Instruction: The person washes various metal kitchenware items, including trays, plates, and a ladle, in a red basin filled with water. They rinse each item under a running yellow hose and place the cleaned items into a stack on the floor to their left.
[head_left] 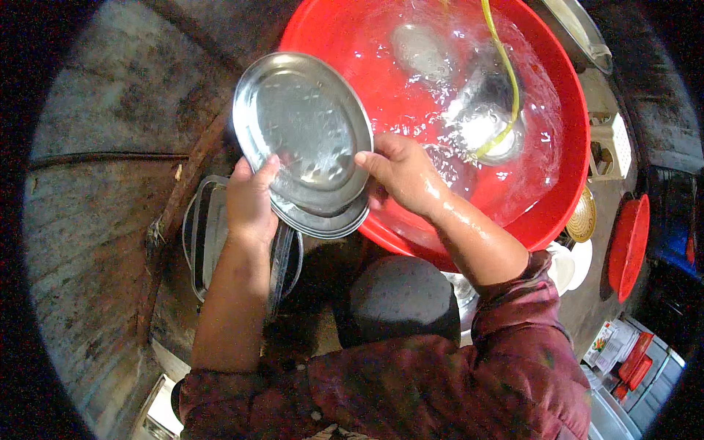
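Note:
Between both hands is a small stack of shiny oval metal plates (304,125), tilted, with the lower rims showing beneath the top one. My left hand (251,194) grips the stack at its lower left edge, thumb on top. On the right rim, my right hand (400,172) pinches the plates with its thumb above; the wet forearm reaches over the tub's edge. A large red tub (576,139) of water lies just beyond the hands. Metal dishes (423,53) rest under the water, and a yellow-green hose (504,55) hangs into it, stirring the surface.
Left of my legs stand rectangular metal trays (208,235). A rough wall (110,110) rises on the left. White bowls (563,268), a gold-coloured round strainer (583,216), a white plastic crate (616,147) and a red basin (628,248) are on the right.

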The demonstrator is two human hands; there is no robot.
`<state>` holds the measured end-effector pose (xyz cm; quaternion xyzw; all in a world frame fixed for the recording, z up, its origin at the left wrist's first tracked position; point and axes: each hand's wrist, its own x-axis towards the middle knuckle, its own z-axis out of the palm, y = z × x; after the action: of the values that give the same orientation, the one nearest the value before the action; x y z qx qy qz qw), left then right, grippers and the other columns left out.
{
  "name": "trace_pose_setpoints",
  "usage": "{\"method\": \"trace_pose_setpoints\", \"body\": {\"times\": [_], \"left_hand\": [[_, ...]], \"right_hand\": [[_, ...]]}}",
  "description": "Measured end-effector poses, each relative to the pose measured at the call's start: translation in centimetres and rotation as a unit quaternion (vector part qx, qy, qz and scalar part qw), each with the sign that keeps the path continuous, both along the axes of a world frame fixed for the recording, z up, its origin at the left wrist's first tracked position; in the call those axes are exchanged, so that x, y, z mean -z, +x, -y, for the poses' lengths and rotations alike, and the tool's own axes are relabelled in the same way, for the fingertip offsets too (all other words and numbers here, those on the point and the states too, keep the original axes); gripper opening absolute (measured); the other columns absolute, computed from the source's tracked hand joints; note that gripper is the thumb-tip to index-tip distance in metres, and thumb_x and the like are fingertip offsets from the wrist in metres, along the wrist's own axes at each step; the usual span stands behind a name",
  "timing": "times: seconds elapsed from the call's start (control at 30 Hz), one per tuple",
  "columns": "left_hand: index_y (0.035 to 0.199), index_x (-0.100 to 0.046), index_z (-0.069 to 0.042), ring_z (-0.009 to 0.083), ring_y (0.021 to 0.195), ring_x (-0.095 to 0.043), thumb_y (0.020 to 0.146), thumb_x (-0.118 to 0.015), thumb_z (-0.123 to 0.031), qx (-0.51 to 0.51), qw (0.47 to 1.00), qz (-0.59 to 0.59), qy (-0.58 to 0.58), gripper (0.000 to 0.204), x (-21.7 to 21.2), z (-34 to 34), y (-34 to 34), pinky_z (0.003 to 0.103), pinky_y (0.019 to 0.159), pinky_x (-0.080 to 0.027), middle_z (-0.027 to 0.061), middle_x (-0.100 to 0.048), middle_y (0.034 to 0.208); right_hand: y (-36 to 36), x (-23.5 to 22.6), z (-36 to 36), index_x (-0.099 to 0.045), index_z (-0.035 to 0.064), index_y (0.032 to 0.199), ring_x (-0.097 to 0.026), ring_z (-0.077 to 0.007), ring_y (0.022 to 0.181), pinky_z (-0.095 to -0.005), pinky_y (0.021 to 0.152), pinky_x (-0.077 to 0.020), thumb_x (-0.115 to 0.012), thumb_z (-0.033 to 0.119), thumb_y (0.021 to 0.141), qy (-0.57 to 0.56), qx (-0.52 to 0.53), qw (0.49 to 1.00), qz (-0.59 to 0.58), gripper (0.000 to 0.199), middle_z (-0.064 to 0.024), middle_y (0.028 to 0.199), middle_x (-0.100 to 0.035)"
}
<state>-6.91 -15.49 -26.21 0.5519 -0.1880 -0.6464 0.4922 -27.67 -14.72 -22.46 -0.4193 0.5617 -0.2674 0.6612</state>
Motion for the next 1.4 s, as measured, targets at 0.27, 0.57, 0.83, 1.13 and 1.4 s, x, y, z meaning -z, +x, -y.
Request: {"method": "trace_pose_setpoints", "body": {"times": [0.27,0.57,0.83,1.13,1.4], "left_hand": [[0.116,-0.041,0.001,0.0216,0.081,-0.056,0.071,-0.052,0.002,0.027,0.999,0.024,-0.04,0.046,1.0,-0.7,1.1,0.034,0.073,-0.047,0.0103,-0.053,0.096],[0.115,-0.043,-0.002,0.0202,0.078,-0.056,0.075,-0.049,0.004,0.011,0.999,0.033,-0.001,0.04,1.0,-0.6,0.7,0.034,0.071,-0.048,0.0099,-0.054,0.093],[0.112,-0.044,0.002,0.0199,0.08,-0.055,0.076,-0.047,0.003,0.031,0.999,0.012,-0.011,0.036,1.4,-0.5,0.8,0.033,0.074,-0.046,0.011,-0.054,0.095],[0.108,-0.048,0.001,0.0206,0.079,-0.056,0.073,-0.052,0.0,0.033,0.999,0.001,-0.025,0.036,0.8,-1.0,0.9,0.034,0.075,-0.046,0.0107,-0.056,0.093],[0.11,-0.046,0.0,0.0202,0.085,-0.055,0.075,-0.049,0.006,-0.006,0.999,0.026,0.025,0.035,1.0,-1.1,0.4,0.034,0.078,-0.044,0.0107,-0.056,0.097]], "right_hand": [[-10.6,16.1,12.9,-0.059,0.0032,0.095,-0.058,-0.0352,0.088,-0.0419,0.079,-0.0441,-0.057,0.03,0.077,-0.292,-0.033,0.804,-0.516,0.032,-0.0189,0.085,-0.062],[-10.2,25.9,16.5,-0.058,0.0048,0.096,-0.057,-0.0348,0.09,-0.0424,0.079,-0.0437,-0.052,0.024,0.077,-0.006,-0.127,0.814,-0.566,0.027,-0.0186,0.09,-0.061],[-6.9,24.2,10.5,-0.058,0.0054,0.094,-0.057,-0.0347,0.09,-0.0428,0.078,-0.0441,-0.049,0.021,0.078,0.009,-0.038,0.834,-0.551,0.024,-0.0188,0.091,-0.061],[-6.7,23.2,9.4,-0.057,0.0062,0.092,-0.058,-0.0345,0.09,-0.0433,0.077,-0.0446,-0.046,0.019,0.08,0.015,0.021,0.84,-0.542,0.021,-0.019,0.092,-0.061],[-9.7,19.7,9.6,-0.057,0.0069,0.09,-0.058,-0.0344,0.09,-0.0437,0.076,-0.0451,-0.044,0.016,0.081,0.004,0.112,0.847,-0.52,0.019,-0.0192,0.093,-0.06]]}}
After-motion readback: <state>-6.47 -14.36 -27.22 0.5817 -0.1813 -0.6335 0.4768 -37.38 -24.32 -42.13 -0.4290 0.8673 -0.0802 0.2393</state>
